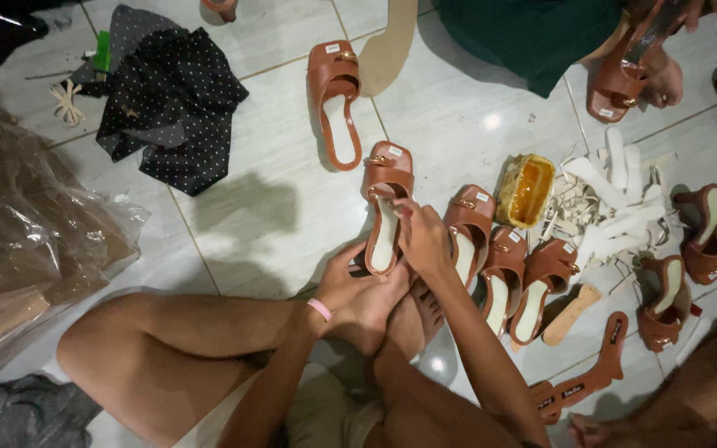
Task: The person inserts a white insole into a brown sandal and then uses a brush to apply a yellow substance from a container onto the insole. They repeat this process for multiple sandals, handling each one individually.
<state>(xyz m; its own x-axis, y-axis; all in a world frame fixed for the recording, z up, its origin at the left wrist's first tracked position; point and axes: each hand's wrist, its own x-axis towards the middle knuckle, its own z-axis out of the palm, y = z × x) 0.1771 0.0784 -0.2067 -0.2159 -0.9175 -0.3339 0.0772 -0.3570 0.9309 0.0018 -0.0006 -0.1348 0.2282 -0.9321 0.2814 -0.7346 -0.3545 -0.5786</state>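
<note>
On the tiled floor, about midway between its edges, the right hand closes its fingers on the side of a brown wedge sandal, while the left hand, a pink band at its wrist, curls round the sandal's heel end. Just right of it lies a row of matching sandals, beside a yellow woven basket and white straps; a dotted black cloth lies toward the far-left corner.

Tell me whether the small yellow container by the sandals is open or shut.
Open. The yellow container sits on the tiled floor with no lid, its amber inside showing. Whether it holds anything, cannot tell.
</note>
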